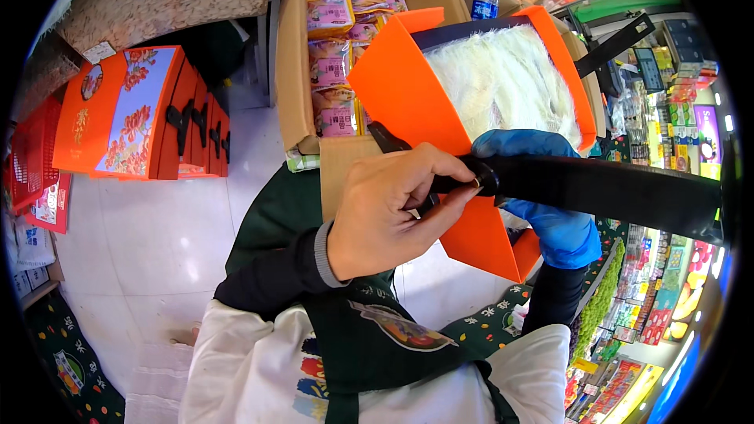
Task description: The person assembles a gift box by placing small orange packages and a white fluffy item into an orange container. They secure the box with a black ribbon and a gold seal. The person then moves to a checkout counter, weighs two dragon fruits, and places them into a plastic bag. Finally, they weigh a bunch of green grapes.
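An orange gift box (400,79) lies open and tilted over a cardboard carton, with pale shredded filler (506,79) inside. My bare left hand (394,206) pinches a small round fastener (486,178) between thumb and forefinger, at the near end of a wide black strap (612,188). Behind that strap is my right hand (554,229) in a blue glove, gripping it near the fastener; the strap hides part of the fingers. A second black strap (618,44) with a slot sticks out from the box's far side.
Wrapped snack packs (331,62) fill the left of the carton (294,65). A water bottle (485,0) stands behind the box. Several orange gift boxes (118,112) with black handles stand on the floor at left, near a red basket (35,153). Stocked shelves (648,271) line the right.
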{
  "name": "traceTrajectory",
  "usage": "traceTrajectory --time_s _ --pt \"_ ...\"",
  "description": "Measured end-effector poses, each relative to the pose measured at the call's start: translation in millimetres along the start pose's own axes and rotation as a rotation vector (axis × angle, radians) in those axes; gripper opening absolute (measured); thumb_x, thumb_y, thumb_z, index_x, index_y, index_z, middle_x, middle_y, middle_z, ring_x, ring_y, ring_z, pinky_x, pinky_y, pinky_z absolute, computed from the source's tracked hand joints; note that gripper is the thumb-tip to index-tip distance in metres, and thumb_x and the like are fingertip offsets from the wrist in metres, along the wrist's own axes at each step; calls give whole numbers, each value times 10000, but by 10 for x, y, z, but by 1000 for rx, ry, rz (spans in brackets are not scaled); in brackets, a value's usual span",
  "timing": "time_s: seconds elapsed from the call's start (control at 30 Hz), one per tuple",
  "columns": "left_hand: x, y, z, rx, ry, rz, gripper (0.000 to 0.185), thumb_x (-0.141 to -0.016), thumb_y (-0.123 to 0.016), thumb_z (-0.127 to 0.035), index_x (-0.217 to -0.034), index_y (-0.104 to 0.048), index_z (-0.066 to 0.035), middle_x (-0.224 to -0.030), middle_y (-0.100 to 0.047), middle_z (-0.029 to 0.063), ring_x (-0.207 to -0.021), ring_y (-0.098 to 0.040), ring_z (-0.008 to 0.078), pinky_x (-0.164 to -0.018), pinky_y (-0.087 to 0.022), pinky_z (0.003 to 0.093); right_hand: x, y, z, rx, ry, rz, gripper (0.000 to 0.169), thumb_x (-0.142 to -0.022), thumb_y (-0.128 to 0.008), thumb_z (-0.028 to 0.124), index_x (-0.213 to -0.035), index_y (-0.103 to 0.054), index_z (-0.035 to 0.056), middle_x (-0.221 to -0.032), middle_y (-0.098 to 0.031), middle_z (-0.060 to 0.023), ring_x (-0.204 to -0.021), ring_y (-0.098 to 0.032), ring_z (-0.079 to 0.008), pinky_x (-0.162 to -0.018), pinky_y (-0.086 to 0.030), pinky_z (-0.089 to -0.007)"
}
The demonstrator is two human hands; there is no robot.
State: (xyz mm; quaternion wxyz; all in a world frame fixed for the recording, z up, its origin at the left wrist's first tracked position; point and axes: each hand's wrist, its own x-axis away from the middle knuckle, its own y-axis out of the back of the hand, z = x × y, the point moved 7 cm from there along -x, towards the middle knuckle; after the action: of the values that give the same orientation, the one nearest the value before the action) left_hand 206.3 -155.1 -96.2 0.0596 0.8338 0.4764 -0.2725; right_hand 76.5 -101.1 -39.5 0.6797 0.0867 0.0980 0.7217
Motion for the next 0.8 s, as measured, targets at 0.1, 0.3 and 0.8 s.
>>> traceTrajectory --time_s 0.1,0.3,0.8 --pt "-5 5 -16 14 12 6 223 -683 -722 32 -875 -633 -37 -504 -302 -55 -440 -259 23 -444 -201 208 1 -29 22 30 -10 9 429 -775 -676 67 -1163 -518 -28 -1169 -553 -150 -1090 -538 -234 -942 -427 -332" --pt "86 26 91 78 118 -6 234 -676 -731 23 -879 -633 -36 -519 -277 -93 -463 -217 -7 -466 -156 182 -46 -25 54 157 -1 -5 516 -727 -744 173 -1141 -514 -32 -1076 -589 -168 -1012 -580 -256 -886 -460 -361" --pt "234 -146 395 413 94 -22 216 -737 -683 35 -933 -609 -17 -533 -285 -110 -471 -207 -23 -471 -156 174 33 34 0 377 86 -70 557 -666 -780 196 -1116 -562 -49 -1092 -602 -154 -959 -603 -225 -853 -478 -316"
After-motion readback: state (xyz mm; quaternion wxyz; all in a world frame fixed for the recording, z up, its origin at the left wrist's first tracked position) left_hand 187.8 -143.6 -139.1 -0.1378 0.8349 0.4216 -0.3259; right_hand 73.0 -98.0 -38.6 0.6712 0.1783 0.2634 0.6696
